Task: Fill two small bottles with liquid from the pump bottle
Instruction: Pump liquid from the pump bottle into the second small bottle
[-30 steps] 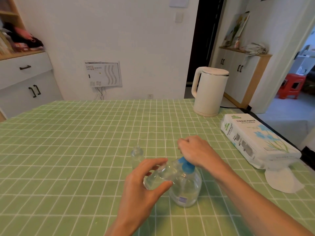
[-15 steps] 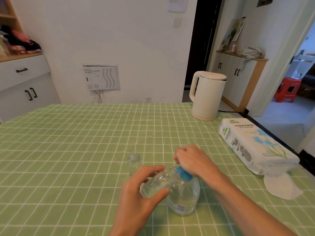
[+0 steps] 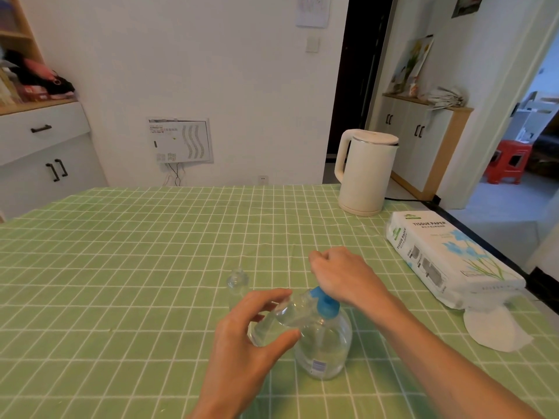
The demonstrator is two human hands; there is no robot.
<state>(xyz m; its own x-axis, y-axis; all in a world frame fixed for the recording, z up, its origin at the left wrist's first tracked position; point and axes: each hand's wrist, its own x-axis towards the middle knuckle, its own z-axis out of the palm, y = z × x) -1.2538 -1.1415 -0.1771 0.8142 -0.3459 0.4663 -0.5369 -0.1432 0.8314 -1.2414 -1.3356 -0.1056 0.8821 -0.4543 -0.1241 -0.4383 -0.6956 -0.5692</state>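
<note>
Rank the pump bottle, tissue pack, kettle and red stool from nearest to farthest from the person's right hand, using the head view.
1. Pump bottle: directly under the right hand, its blue top touching it.
2. Tissue pack: off to the hand's right.
3. Kettle: farther back, near the far edge.
4. Red stool: beyond the doorway, far right.

Pump bottle (image 3: 329, 352) stands on the table (image 3: 121, 267), front centre, with the right hand (image 3: 341, 275) on its top. The left hand (image 3: 251, 337) holds a small bottle (image 3: 281, 316) tilted at its left side, and a second small bottle (image 3: 238, 281) stands upright behind-left. Kettle (image 3: 364, 173) is at the far right edge, tissue pack (image 3: 447, 261) in front of it.
</note>
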